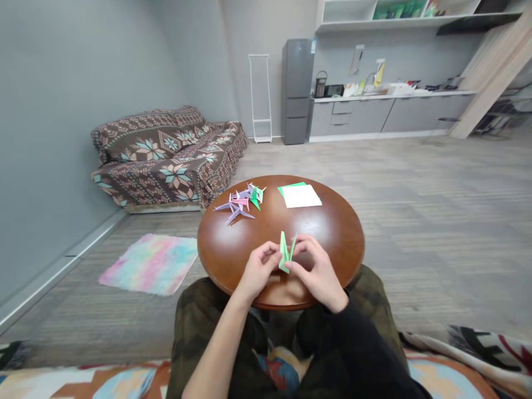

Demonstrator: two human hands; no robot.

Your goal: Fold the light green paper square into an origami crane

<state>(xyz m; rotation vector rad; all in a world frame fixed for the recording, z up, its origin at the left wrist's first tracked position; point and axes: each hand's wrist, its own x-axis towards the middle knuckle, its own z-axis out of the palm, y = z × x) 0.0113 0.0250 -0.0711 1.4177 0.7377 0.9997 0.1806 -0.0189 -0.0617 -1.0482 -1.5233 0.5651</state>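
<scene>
Two bare hands and a piece of folded paper, seen from above. The light-green folded paper (283, 255) lies just below the centre of the frame, raised between the hands over the near part of a round wooden surface (233, 260). It stands roughly upright, its two narrow points spread apart at the top and joined at the base in a V. The left hand (261, 266) has a narrow grip, thumb and forefinger closed on the paper's left side. The right hand (312, 267) has a somewhat wider, rounded grip, thumb at the base and forefinger beside the right-hand point; the exact fingertip contact there is too small to tell. The paper is presumably very light, crisp along its creases but limp in single layers, hardly slippery, and easily dented or torn. The sounder hold is probably low, where the layers gather; the thin points likely bend under pressure. At the upper left of the surface lies a cluster of folded paper pieces (240, 202) in purple, pink and green; at its upper right, a white sheet (302, 196) overlaps green paper (280, 189).
</scene>
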